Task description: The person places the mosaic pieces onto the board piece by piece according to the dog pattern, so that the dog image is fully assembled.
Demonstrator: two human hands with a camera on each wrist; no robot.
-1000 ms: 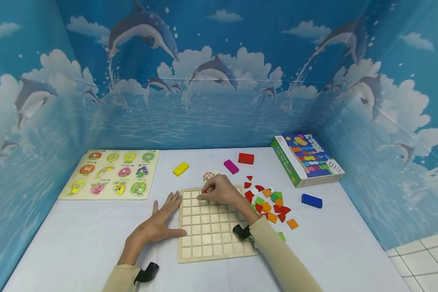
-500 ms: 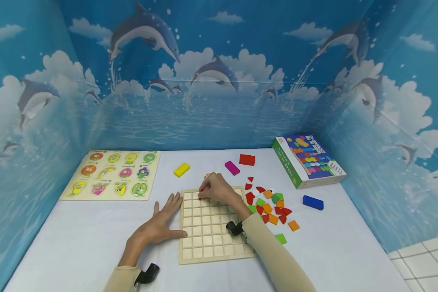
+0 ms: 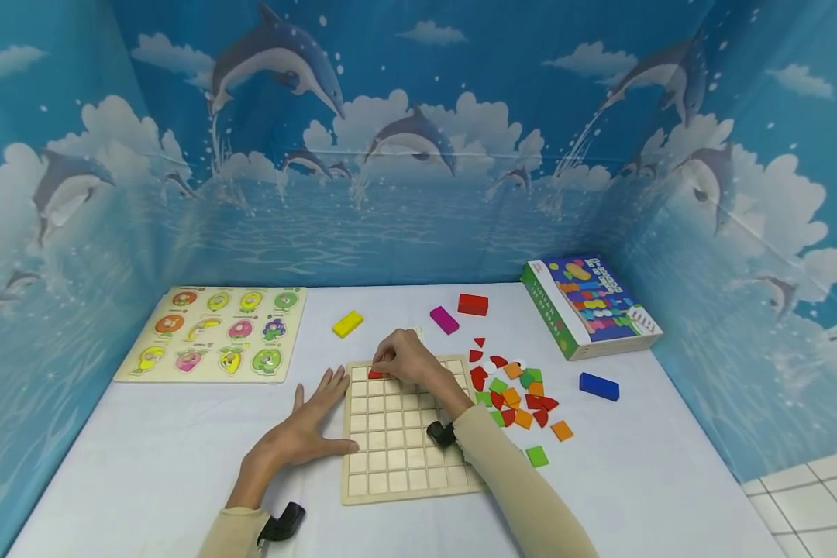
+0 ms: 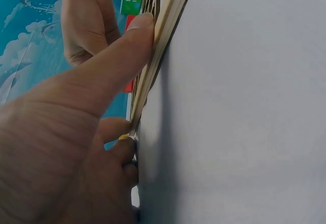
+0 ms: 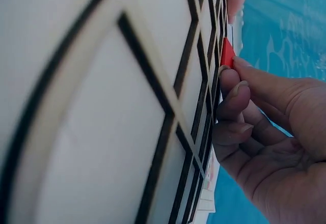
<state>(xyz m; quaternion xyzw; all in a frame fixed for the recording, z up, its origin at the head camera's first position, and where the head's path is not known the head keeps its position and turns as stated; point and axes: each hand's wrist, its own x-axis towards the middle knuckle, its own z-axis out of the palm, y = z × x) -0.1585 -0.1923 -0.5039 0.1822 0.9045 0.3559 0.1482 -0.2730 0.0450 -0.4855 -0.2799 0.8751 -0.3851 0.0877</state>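
Note:
A square wooden grid board (image 3: 394, 442) lies on the white-covered table, its cells framed by thin ridges. My right hand (image 3: 413, 363) is over its far left part and pinches a red piece (image 5: 227, 53) between thumb and fingertip. That piece sits right at the far row of cells, partly covered by the fingers in the head view. My left hand (image 3: 301, 432) lies spread along the board's left side, the thumb on the edge, as the left wrist view (image 4: 76, 96) also shows. A card behind the board is mostly hidden by the right hand.
Red, orange, green and white flat pieces (image 3: 523, 418) lie scattered right of the board. Yellow (image 3: 347, 324), magenta (image 3: 444, 320), red (image 3: 473, 304) and blue (image 3: 599, 387) blocks stand farther out. A fruit puzzle board (image 3: 209, 335) is back left, a game box (image 3: 590, 306) back right.
My right hand has moved a little to the left along the far row with the red piece, which shows more now. The left hand has stayed at the board's edge.

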